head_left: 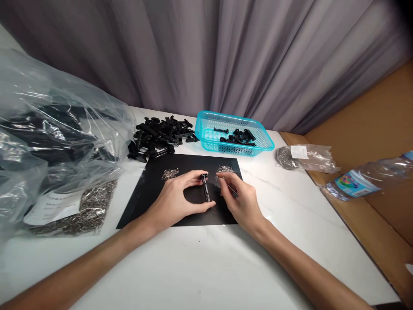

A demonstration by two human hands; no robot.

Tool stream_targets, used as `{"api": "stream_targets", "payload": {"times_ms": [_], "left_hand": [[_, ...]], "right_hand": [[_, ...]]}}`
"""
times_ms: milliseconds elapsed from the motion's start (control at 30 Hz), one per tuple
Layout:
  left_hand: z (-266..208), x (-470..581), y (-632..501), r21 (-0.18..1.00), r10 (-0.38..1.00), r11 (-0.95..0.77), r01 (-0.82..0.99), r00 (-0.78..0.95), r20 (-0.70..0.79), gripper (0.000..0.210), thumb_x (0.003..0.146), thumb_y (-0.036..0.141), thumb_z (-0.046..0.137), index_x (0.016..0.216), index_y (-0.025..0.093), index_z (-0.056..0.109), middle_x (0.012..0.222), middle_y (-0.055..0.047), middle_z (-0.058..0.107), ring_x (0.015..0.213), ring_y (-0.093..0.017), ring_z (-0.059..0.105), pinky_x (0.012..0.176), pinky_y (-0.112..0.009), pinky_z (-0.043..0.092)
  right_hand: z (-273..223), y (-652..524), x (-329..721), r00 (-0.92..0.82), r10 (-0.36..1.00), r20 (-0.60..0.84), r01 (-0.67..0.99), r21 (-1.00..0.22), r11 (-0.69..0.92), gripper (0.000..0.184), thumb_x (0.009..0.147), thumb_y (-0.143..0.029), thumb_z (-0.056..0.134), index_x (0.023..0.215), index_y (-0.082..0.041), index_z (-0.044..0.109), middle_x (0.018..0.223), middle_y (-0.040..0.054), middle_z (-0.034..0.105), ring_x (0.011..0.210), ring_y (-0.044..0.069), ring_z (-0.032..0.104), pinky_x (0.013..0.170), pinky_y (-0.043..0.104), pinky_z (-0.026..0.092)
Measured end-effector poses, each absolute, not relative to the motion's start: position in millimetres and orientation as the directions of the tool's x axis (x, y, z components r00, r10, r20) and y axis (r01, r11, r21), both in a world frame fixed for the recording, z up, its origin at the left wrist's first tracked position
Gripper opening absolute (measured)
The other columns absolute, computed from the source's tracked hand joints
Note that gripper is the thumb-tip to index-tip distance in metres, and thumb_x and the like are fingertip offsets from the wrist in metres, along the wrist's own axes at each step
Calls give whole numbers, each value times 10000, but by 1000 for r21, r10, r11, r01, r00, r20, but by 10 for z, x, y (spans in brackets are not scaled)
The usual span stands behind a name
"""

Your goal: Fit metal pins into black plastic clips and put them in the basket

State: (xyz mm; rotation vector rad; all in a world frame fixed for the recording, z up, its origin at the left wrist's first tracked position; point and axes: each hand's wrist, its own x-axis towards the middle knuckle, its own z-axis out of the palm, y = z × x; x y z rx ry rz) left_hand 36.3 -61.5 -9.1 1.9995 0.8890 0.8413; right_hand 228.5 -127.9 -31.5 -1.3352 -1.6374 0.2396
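My left hand (pixel 180 197) grips a slim black plastic part (pixel 205 188) by its two ends, between the thumb and the fingers. Close by on the right, my right hand (pixel 240 200) is pinched around a thin metal tool (pixel 232 190); its exact kind is mostly hidden by the fingers. A small gap separates the right fingertips from the part. Both hands are over a black mat (pixel 190 219). On the mat lie two heaps of tiny metal pieces, a left heap (pixel 170 173) and a right heap (pixel 226 169) partly behind my right hand.
Behind the mat are a pile of black plastic parts (pixel 158 135) and a blue basket (pixel 267 144) holding several more. Clear bags (pixel 64 125) and a bag of metal pieces (pixel 93 206) stand left. Rightward lie a small bag (pixel 290 157) and a plastic bottle (pixel 358 183).
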Motion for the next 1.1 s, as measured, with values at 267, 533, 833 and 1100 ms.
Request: {"api": "stream_targets", "payload": {"times_ms": [267, 533, 833, 1100], "left_hand": [[-100, 414, -627, 871, 799, -479, 104, 462, 384, 604, 825, 187, 728, 1351, 248, 437, 1161, -60, 713, 955, -180, 762, 901, -353, 653], [-107, 421, -676, 751, 742, -637, 176, 403, 535, 665, 807, 113, 731, 1401, 239, 460, 952, 19, 736, 835, -126, 728, 843, -262, 624], [-72, 423, -648, 883, 843, -458, 105, 365, 394, 659, 811, 187, 774, 1392, 202, 463, 885, 9, 761, 726, -124, 697, 750, -254, 597], [-89, 445, -599, 961, 875, -268, -65, 401, 271, 679, 795, 230, 824, 1371, 194, 466, 881, 0, 776, 758, -125, 706, 771, -250, 597]], "right_hand": [[-253, -1310, 2220, 86, 881, 466, 493, -788, 369, 172, 1012, -242, 558, 1124, -181, 674, 723, -19, 626, 584, 104, 571, 545, 246, 461], [-242, -1340, 2150, 75, 914, 398, 390, -855, 341, 189, 1011, -277, 568, 1117, -175, 687, 761, 3, 677, 596, 117, 610, 540, 249, 466], [-214, -1368, 2138, 72, 915, 397, 385, -858, 341, 222, 1034, -296, 543, 1199, -186, 642, 690, -35, 594, 591, 120, 587, 550, 252, 447], [-131, -1313, 2194, 130, 943, 307, 367, -898, 242, 212, 1051, -367, 515, 1132, -204, 623, 873, 20, 642, 770, 148, 603, 687, 277, 484]]}}
